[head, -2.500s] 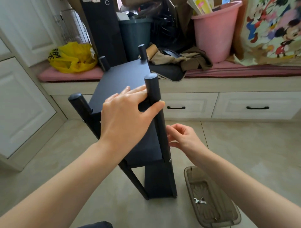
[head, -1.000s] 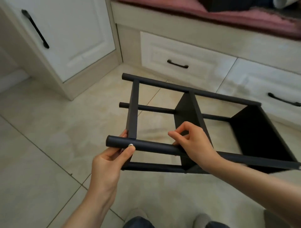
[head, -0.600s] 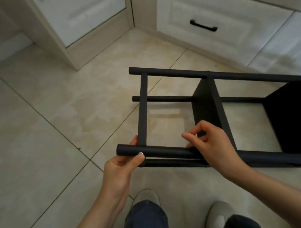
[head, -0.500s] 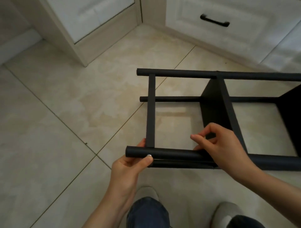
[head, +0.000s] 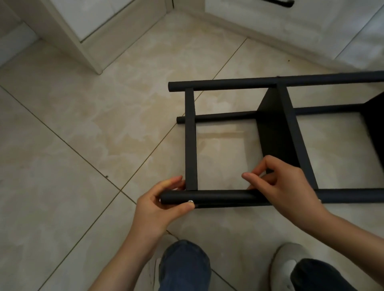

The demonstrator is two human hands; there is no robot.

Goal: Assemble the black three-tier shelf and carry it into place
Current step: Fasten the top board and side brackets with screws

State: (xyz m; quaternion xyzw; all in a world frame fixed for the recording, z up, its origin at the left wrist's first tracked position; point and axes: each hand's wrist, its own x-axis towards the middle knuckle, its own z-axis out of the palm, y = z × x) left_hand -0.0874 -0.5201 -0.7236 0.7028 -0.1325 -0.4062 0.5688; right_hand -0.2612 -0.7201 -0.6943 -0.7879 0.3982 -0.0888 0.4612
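Shelving fills the right half of my feed: the black shelf (head: 289,128) is turned on its side over the tiled floor (head: 83,145), its round poles running left to right. I cannot tell from this angle whether any part of it touches the tiles. The far pole (head: 228,84) lies toward the white cabinets (head: 104,16) and the near pole (head: 224,197) lies just in front of the person's feet. A narrow end board (head: 191,141) joins the two poles at their left ends, and the middle board (head: 274,135) stands edge-on further right. A third board (head: 376,124) is cut off by the frame edge. I see the left hand (head: 158,209) gripping the left tip of the near pole, fingers behind it and the thumb curled under its front. The thumb tip sits beside a small silver screw head (head: 190,201). The right hand (head: 286,184) lies over the same pole where the middle board meets it, its fingers curled around that joint. Its thumb and forefinger arch forward with nothing between their tips. Below the hands I make out a blue trouser leg (head: 185,268) and a pale shoe (head: 284,261). A dark drawer handle (head: 278,2) shows at the top edge.
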